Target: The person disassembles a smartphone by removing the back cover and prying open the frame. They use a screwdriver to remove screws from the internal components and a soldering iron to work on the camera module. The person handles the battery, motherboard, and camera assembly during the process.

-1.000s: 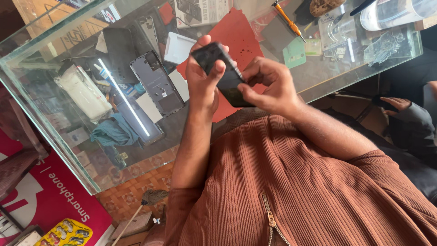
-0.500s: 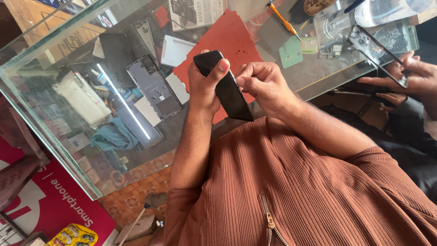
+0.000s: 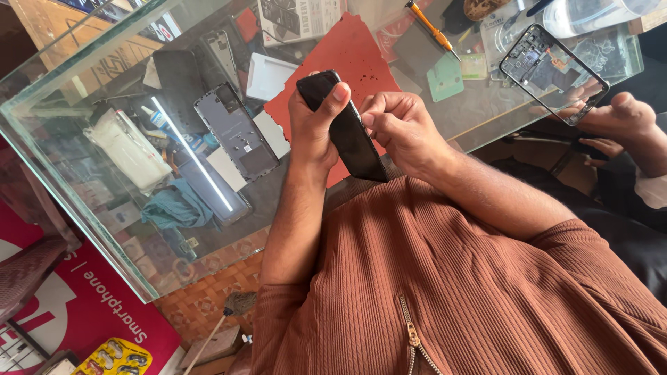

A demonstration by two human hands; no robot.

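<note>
The person's left hand (image 3: 314, 128) is wrapped around a black smartphone (image 3: 345, 128), held on edge above a red mat (image 3: 351, 52) on the glass counter (image 3: 83, 201), thumb pressed near the phone's upper end. The right hand (image 3: 399, 128) is closed in a pinch against the phone's long side; whatever it pinches is too small to tell. On the counter lie an opened grey phone body (image 3: 235, 132), a white box (image 3: 269, 75) and an orange-handled screwdriver (image 3: 431, 28), while another person's hand (image 3: 618, 118) at the right edge holds a bare phone frame (image 3: 552, 73).
</note>
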